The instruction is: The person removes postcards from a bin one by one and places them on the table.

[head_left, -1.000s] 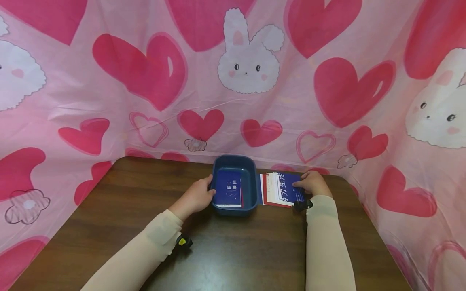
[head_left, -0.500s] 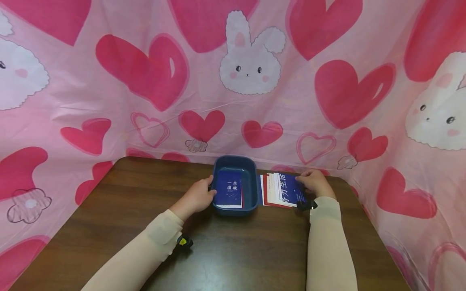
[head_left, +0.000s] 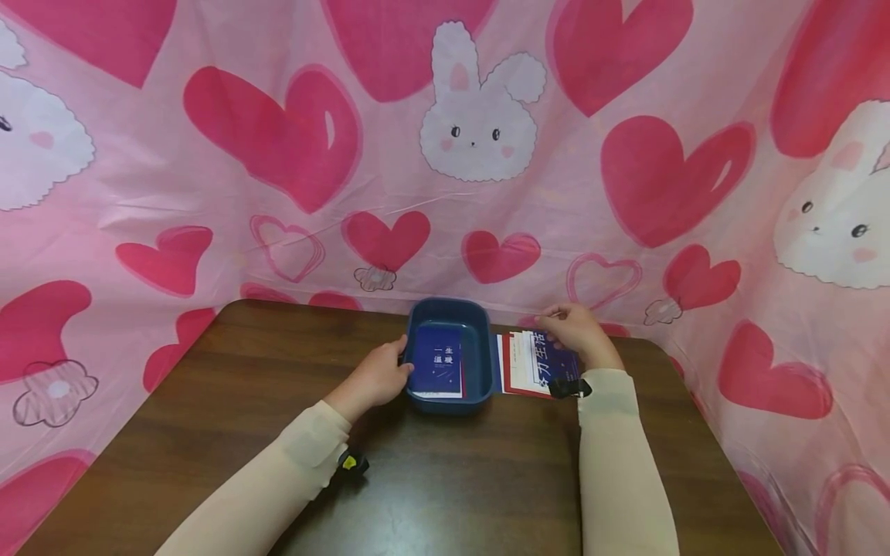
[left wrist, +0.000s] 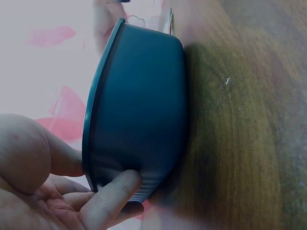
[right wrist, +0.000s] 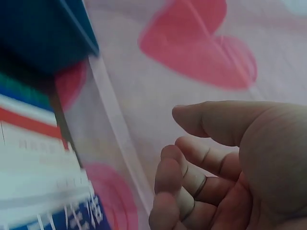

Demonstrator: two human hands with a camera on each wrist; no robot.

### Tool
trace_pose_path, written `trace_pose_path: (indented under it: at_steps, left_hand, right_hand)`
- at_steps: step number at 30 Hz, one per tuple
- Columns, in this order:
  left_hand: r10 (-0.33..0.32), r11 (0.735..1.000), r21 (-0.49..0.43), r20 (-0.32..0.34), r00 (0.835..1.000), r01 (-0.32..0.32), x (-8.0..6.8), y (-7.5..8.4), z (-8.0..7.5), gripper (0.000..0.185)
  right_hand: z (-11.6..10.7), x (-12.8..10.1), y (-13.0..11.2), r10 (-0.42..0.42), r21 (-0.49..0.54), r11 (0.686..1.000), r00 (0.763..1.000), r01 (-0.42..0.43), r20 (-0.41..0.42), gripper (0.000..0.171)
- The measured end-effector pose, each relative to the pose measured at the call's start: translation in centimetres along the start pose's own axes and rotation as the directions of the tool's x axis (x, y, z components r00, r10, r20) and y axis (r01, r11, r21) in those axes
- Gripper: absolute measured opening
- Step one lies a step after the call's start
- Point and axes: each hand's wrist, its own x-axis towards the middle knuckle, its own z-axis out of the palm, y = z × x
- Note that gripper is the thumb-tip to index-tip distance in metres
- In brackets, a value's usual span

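A dark blue plastic bin (head_left: 477, 351) stands near the far edge of the table. My left hand (head_left: 372, 375) grips its left side. In the left wrist view, the thumb meets the bin's rim and a fingertip (left wrist: 128, 180) presses the outer wall. Inside the bin lies a small stack of cards (head_left: 436, 359), a blue one with white characters on top. Right of the bin, overlapping cards (head_left: 523, 361) in white, red, cream and blue are spread sideways. Above their far right part hovers my right hand (head_left: 582, 333), fingers loosely curled; in the right wrist view nothing is between thumb and fingers.
The brown wooden table (head_left: 445, 479) extends towards me and to both sides. A pink curtain (head_left: 389, 185) with hearts and rabbits hangs right behind the far edge and along both sides.
My right hand has come off the right end of the spread cards and moved left and a little farther back over them. The left hand and the bin stay put.
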Motion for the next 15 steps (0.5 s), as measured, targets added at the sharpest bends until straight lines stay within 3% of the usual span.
trace_pose_path:
  at_steps: [8,15]
  left_hand:
    - [0.006,1.0,0.009,-0.002,1.0,-0.006,-0.1,0.1,-0.1,0.067]
    - [0.015,1.0,0.022,-0.007,1.0,-0.014,0.0,0.1,0.0,0.068]
  right_hand:
    - [2.5,-0.6,-3.5,-0.119,0.055,0.992,0.988,0.114,0.1,0.039]
    - [5.4,-1.1,-6.1,-0.165,0.072,0.985,0.972,0.155,0.167,0.034]
